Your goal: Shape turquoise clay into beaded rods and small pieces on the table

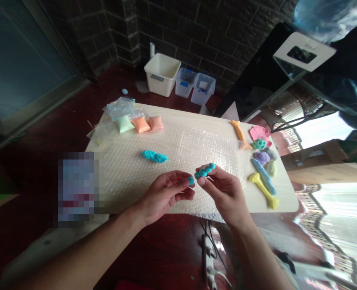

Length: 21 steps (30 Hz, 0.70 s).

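Over the pale wood-look table, with twelve o'clock straight ahead of the person, both hands work close together. The left hand is half curled, its thumb and forefinger closed on a small, round teal clay-like ball. Just beside it, the right hand pinches a knobbly row of joined teal clay-like balls between thumb and fingers; I see a slight gap between ball and row.

At ten o'clock from the hands, a rough turquoise clay-like lump lies on the clear bubble wrap. Farther out, between ten and eleven, sit a pale green packet, an orange packet and a pink packet. Toward two o'clock is a flat pink clay-like piece; near three, a blue clay-like rod lies beside a yellow bone-shaped piece.
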Available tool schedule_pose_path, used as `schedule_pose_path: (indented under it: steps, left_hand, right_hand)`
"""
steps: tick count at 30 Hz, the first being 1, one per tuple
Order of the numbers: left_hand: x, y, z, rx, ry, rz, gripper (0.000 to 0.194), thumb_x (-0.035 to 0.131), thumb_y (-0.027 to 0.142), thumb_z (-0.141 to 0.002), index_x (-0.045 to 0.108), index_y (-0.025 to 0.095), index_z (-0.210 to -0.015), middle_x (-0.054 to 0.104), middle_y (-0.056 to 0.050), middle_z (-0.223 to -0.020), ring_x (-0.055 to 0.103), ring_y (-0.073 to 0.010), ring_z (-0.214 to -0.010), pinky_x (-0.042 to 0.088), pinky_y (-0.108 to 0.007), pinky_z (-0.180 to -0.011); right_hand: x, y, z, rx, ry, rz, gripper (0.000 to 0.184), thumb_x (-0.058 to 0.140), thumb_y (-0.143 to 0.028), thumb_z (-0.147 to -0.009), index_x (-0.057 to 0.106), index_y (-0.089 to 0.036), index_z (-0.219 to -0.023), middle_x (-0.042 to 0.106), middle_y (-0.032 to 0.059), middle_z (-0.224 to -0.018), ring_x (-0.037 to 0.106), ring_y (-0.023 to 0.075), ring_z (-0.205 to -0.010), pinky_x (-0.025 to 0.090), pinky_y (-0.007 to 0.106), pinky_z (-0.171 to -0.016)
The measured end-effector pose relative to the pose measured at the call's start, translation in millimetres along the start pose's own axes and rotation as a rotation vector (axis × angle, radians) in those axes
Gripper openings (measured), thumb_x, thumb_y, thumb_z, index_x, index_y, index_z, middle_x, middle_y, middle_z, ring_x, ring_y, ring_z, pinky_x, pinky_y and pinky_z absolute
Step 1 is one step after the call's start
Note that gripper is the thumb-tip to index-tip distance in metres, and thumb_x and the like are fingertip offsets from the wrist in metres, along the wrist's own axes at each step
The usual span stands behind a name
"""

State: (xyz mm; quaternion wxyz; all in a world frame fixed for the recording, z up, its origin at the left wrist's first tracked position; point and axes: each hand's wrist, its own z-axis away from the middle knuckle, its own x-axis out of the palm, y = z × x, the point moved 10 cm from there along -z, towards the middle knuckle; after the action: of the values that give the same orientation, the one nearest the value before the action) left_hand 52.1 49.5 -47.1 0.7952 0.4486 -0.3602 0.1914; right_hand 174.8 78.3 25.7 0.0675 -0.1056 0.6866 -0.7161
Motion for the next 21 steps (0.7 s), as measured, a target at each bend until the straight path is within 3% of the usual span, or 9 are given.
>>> schedule_pose_path:
  steps: [4,13,21]
  left_hand:
    - [4.0,2.0,0.9,0.011,-0.046,0.028,0.030,0.084,0.028,-0.088,0.079,0.017,-0.116,0.077,-0.007,-0.099,0.071,-0.0150,-0.087,0.060,-0.031,-0.083]
    - [8.9,2.9,-0.2,0.018,-0.096,0.032,0.022,0.082,0.028,-0.090,0.081,0.016,-0.108,0.077,-0.008,-0.101,0.070,-0.0151,-0.086,0.059,-0.031,-0.083]
    - [9.9,2.5,0.3,0.010,-0.076,0.022,0.022,0.086,0.029,-0.085,0.081,0.014,-0.100,0.075,-0.007,-0.090,0.069,-0.0159,-0.083,0.058,-0.031,-0.080]
  right_hand:
    - [-0.2,1.1,-1.4,0.005,0.008,-0.013,0.007,0.079,-0.026,-0.093,0.080,-0.027,-0.100,0.073,0.0026,-0.096,0.066,0.0166,-0.089,0.055,0.029,-0.079]
    - [10.1,0.4,-0.5,0.015,-0.057,0.018,0.005,0.079,-0.026,-0.093,0.080,-0.026,-0.098,0.070,0.0024,-0.095,0.064,0.0165,-0.088,0.054,0.029,-0.077]
    - [10.3,2.3,-0.3,0.023,-0.077,0.043,0.006,0.079,-0.028,-0.093,0.078,-0.025,-0.099,0.069,0.0038,-0.099,0.064,0.0187,-0.093,0.055,0.031,-0.078]
